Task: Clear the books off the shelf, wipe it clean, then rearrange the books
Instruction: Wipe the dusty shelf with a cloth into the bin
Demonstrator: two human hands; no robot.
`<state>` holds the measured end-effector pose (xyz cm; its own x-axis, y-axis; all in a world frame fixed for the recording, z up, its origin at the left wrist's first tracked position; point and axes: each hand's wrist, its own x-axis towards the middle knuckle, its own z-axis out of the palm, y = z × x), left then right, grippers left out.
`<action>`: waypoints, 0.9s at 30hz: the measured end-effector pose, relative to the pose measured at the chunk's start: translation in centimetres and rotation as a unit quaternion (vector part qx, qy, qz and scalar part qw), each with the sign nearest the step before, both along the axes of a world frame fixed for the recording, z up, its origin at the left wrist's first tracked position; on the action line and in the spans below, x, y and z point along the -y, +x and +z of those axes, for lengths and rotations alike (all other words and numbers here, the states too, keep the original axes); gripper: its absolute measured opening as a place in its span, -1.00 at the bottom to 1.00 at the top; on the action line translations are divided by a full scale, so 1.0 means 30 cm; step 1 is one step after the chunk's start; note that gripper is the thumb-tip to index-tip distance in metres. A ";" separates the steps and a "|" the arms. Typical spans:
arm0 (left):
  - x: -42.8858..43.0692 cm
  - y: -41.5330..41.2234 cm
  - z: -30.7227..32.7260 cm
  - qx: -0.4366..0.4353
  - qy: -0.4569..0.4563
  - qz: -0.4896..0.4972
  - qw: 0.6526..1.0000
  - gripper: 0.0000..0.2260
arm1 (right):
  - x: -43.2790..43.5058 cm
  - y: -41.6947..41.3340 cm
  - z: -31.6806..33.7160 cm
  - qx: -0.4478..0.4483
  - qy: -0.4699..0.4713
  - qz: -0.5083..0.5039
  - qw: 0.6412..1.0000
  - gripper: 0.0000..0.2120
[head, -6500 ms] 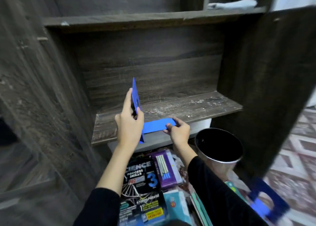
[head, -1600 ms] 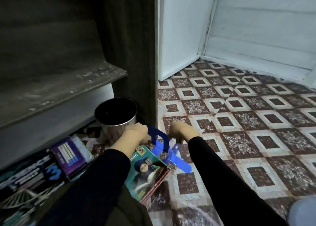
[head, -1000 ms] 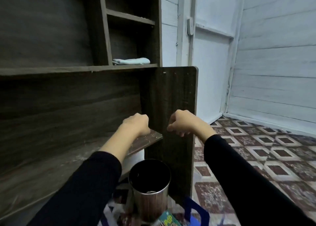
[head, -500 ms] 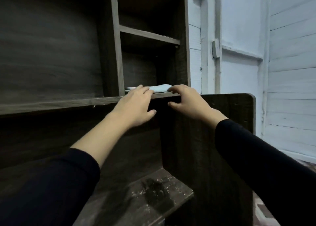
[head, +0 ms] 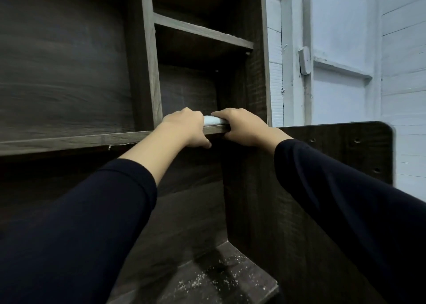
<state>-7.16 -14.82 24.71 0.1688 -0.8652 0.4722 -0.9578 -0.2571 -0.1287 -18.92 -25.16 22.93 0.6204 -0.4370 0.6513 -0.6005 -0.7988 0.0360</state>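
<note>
Left fingers (head: 195, 115): curled down over the left end of the folded pale cloth (head: 213, 120) and grasping it. The fingertips are hidden from me, and the thumb hooks under the front edge of the upper shelf (head: 69, 140).
Right fingers (head: 222, 113): wrapped over the cloth's right end, knuckles bent, clasping it against the board.
Left hand (head: 184, 128): on the shelf just right of the upright divider, dark sleeve trailing down to the lower left.
Right hand (head: 243, 126): just beside the left one, at the shelf's right end where it meets the side panel (head: 334, 156).
Cloth: lying on the upper shelf in the narrow right compartment. I see only a short strip between the two hands.
Change: half a second ago both hands lay flatter, fingers stretched toward the cloth, and more of it showed. Now they have closed on it. A second ago they were loose fists lower down.
View: tilted higher and closer than before.
Lower shelf (head: 219, 280): at the bottom of my view, speckled with pale dust.
Wall (head: 403, 73): white boards at the right.
</note>
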 end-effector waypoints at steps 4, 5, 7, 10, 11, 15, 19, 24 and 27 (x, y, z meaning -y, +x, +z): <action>-0.024 -0.001 -0.017 0.018 -0.040 -0.027 0.999 -0.50 | -0.013 -0.026 -0.006 -0.006 -0.062 -0.020 0.998 -0.44; -0.038 -0.005 -0.022 0.025 -0.048 -0.032 0.998 -0.50 | -0.026 -0.036 -0.009 0.000 -0.078 -0.028 0.997 -0.44; -0.061 -0.008 -0.037 0.044 -0.080 -0.037 0.995 -0.53 | -0.052 -0.057 -0.017 0.019 -0.130 -0.039 0.991 -0.52; -0.104 -0.007 -0.070 0.084 -0.160 -0.050 0.982 -0.69 | -0.117 -0.083 -0.037 0.058 -0.190 -0.020 0.980 -0.60; -0.118 -0.007 -0.082 0.090 -0.183 -0.057 0.977 -0.70 | -0.141 -0.094 -0.046 0.059 -0.206 -0.005 0.977 -0.61; -0.193 -0.020 -0.141 0.086 -0.250 -0.144 0.954 -0.72 | -0.245 -0.157 -0.096 0.063 -0.242 0.028 0.968 -0.59; -0.279 -0.047 -0.236 0.123 -0.294 -0.205 0.926 -0.63 | -0.364 -0.229 -0.196 0.063 -0.213 0.034 0.974 -0.49; -0.382 -0.096 -0.429 0.075 -0.262 -0.222 0.936 -0.58 | -0.474 -0.291 -0.393 0.035 -0.160 0.045 0.986 -0.42; -0.450 -0.131 -0.566 0.002 -0.189 -0.203 0.961 -0.58 | -0.527 -0.313 -0.535 0.026 -0.127 0.047 0.990 -0.46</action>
<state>-11.08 -1.31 7.73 -0.1486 -0.6255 0.7660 -0.9887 0.1076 -0.1040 -28.33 -9.36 6.89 0.6140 -0.1958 0.7647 -0.5293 -0.8208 0.2148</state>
